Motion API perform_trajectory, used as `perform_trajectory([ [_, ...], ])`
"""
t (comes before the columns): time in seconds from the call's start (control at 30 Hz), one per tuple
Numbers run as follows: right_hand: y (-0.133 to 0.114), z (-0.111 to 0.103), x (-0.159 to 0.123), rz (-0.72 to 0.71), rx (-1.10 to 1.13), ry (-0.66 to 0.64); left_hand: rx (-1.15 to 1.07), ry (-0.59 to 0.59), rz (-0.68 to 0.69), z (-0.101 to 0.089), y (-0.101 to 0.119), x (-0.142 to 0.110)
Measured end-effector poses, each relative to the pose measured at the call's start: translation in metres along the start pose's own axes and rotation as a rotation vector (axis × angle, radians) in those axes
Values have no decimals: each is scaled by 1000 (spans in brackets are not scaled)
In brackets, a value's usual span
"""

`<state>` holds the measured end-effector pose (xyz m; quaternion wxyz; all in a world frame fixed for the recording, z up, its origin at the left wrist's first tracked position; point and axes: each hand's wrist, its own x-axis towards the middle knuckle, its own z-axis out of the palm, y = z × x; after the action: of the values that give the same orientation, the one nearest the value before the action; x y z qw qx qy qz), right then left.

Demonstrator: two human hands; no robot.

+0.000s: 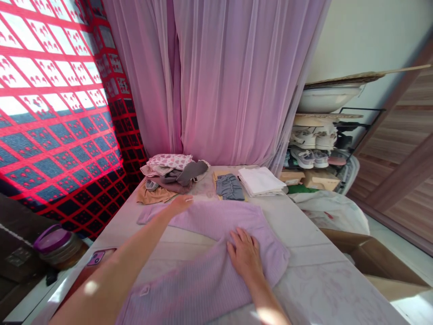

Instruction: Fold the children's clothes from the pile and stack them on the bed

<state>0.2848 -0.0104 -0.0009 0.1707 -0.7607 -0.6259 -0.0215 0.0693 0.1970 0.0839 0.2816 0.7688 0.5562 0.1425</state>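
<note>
Lilac ribbed trousers (203, 280) laid out on the desk (328, 289); clock positions are read from their centre. The legs run toward 10 and 8 o'clock, desk surface showing between them, and are not yet folded together. The right hand (245, 255), open with fingers slightly spread, presses flat near the waist end. The left hand (182, 204) lies at 11 o'clock over the far leg; whether it pinches fabric cannot be told. Already folded are the grey-blue ruffled shorts (230, 187) at 12 o'clock and the white cloth stack (261, 181) at 1. A loose garment pile (176, 174) at 11 remains unsorted in appearance, close beyond the far leg, leaving little room there. The widest bare surface extends from 3 to 4 o'clock, bounded by the desk's edge, with an open cardboard box (389, 259) beyond.
</note>
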Motion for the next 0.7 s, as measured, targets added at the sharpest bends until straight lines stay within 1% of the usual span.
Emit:
perform_trajectory([
  [0.07, 0, -1, 0, -1, -3, 0, 90, 30, -12, 6, -23, -19],
  [0.13, 0, -1, 0, -5, -7, 3, 161, 66, -34, 5, -47, -36],
  [0.2, 1, -1, -1, -9, -13, 4, 217, 94, -61, -3, -68, -49],
  [0.3, 1, 1, -1, -11, -27, 1, 280, 133, -129, -23, -94, -61],
  [0.43, 1, 2, -1, -11, -52, -7, 346, 230, -319, -52, -121, -64],
  [0.5, 0, 2, -1, -10, -64, -15, 361, 252, -425, -62, -132, -62],
  [0.6, -1, 0, -1, -10, -71, -22, 364, 229, -520, -70, -143, -55],
  [0.7, -2, -2, -1, -7, -67, -4, 349, 183, -538, -69, -145, -47],
])
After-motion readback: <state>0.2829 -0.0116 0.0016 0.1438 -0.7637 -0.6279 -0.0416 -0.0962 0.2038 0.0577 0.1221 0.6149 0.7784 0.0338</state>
